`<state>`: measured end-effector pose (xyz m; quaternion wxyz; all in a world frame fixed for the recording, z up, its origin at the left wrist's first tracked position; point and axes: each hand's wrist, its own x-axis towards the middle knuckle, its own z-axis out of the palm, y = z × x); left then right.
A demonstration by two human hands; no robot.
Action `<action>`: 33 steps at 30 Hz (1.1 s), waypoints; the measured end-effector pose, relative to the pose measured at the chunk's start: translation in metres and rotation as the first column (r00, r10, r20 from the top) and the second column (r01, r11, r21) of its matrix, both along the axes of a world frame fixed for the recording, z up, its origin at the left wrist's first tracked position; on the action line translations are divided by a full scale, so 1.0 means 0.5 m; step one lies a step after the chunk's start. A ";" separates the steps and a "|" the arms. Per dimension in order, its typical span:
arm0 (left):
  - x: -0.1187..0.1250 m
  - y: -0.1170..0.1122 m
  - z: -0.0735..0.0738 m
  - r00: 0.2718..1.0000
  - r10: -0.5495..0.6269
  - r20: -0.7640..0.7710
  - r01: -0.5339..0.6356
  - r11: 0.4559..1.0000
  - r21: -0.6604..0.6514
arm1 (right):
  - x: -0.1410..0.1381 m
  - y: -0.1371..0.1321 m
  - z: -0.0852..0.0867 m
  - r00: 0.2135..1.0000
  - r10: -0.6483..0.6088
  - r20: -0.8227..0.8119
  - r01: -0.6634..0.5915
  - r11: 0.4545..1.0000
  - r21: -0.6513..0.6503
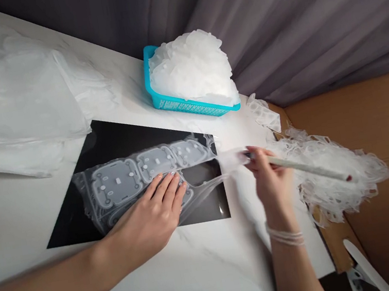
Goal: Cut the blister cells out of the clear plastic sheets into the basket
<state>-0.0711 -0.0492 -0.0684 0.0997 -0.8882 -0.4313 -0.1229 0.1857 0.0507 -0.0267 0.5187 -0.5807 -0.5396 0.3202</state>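
A translucent, rubbery sheet (115, 175) with rounded, grey-looking moulded pieces lies on a black mat (115, 137). My left hand (162, 209) rests flat on it, fingers stretched out, covering part of the lower row. Right of the mat, my right hand (272, 180) is closed around a thin, pale stick-like tool (314, 169) with a reddish end. A whitish, motion-blurred part of the sheet (232, 160) reaches from the fingers of this hand back towards the mat in stretched strands. How the fingertips grip it is too blurred to tell.
Behind the mat stands a blue basket (196, 108) heaped with translucent pieces (192, 69). Tangled clear scraps (335, 170) pile up at the right beside a cardboard box (377, 131). Large translucent plastic sheets (10, 101) cover the left side of the white table (187, 284).
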 end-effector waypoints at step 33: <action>0.055 0.063 0.107 0.046 0.895 0.444 0.642 0.314 -0.699 | -0.155 -0.062 0.058 0.859 0.473 -0.194 -0.509 0.825 -0.246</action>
